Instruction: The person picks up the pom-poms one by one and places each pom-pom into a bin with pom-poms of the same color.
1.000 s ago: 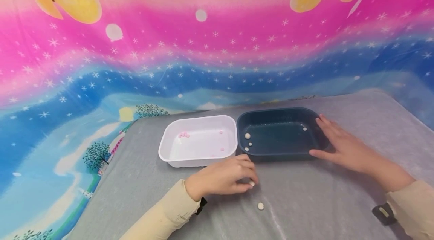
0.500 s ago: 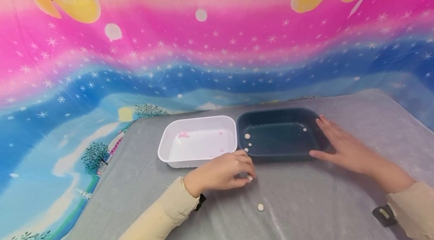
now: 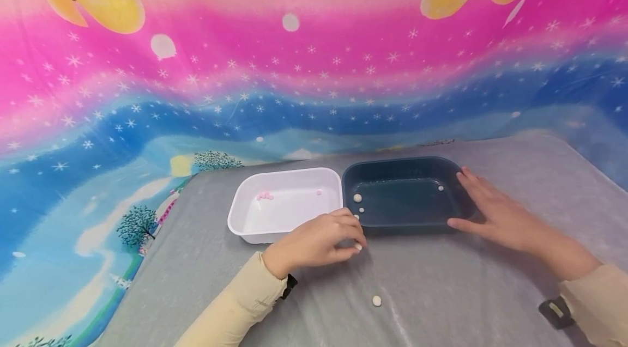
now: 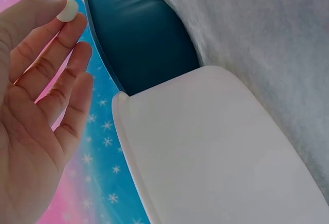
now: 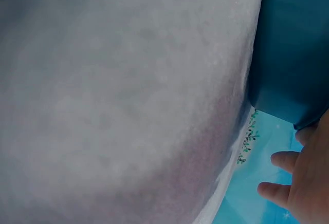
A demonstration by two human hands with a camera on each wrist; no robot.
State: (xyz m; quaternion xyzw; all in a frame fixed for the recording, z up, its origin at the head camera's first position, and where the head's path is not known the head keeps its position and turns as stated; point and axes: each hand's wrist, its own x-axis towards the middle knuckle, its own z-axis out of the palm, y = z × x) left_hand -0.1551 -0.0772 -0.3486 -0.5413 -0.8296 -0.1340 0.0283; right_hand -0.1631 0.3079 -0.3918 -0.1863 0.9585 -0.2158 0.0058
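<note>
**Left hand: white bead pinched at the tray fronts; right hand steadying the blue tray**

My left hand [image 3: 316,242] sits at the near edge where the white tray [image 3: 245,211] and the dark blue tray [image 3: 453,183] meet. Its fingers are curled and the thumb and fingertip pinch one white bead [image 4: 67,10]. In the head view the bead [image 3: 359,247] just shows at the fingertips, close to the front wall of the blue tray. A tip pinch suits something this small: it keeps the bead in view and clear of the palm.

My right hand [image 3: 493,211] lies against the right end of the blue tray, fingers straight and spread along the rim, thumb near the front corner. It grasps nothing. Judgement: it steadies the tray so that it does not slide on the grey cloth [image 3: 466,292].

Trays stand side by side, walls touching or nearly so; I cannot tell which.

Bead, as seen from the left wrist: off-white, matte, slightly flattened oval, smooth, smaller than the fingertip behind it.

Other contents:
- blue tray: several white beads [image 3: 357,198] near its left wall, one more toward the back right
- white tray: pink beads [image 3: 265,195], a small cluster at back left, one apart
- cloth: one loose white bead [image 3: 376,300] lies near me, well apart from both trays
</note>
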